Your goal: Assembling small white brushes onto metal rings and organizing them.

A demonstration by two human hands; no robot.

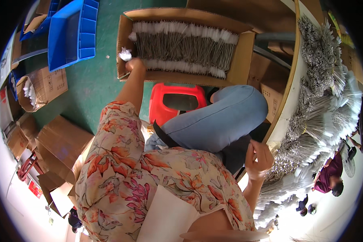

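My left hand (pixel 134 64) reaches out to the left end of a long open cardboard box (pixel 246 56) on the green floor. The box is packed with rows of thin grey wire sticks with white tufted ends (pixel 181 44). That hand is closed on a small bunch of these sticks, with a white tuft (pixel 126 54) showing above the fingers. My right hand (pixel 259 158) is raised beside the edge of a pale table (pixel 284 109), fingers apart, with nothing in it that I can see. A large heap of the same sticks (pixel 322 105) covers the table.
A red plastic stool (pixel 174 101) stands below the box, next to my bent knee in blue jeans (pixel 226 117). Blue plastic bins (pixel 74 32) and more cardboard boxes (pixel 48 85) lie to the left. Another person in a dark red top (pixel 330 174) is at the far right.
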